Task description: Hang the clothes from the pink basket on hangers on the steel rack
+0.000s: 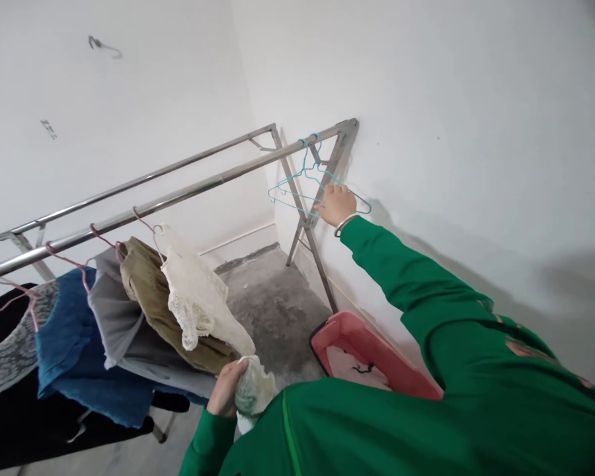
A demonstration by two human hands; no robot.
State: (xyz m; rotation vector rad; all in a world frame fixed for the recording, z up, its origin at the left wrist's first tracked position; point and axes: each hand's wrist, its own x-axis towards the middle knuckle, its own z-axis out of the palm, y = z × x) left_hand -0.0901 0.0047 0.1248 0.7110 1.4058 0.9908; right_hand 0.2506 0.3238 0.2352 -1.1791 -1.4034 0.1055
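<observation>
My right hand (337,205) reaches up with its fingers closed around the lower right side of a light blue wire hanger (292,194). Two such hangers hang close together by their hooks from the metal rail (258,162). Low in front of me, my left hand (227,387) is closed on a bunched white garment (256,389), partly hidden by my green sleeve and jacket. Just above it hangs a cream lace-edged top (198,291) on a pink hanger. Whether the bunched cloth joins that top, I cannot tell.
Along the rail hang an olive garment (149,284), a grey one (116,311), a blue one (72,337) and a dark lace-topped one (14,330). A pink basket (411,370) with pale cloth inside stands on the floor by the wall. A hook (94,42) is on the wall.
</observation>
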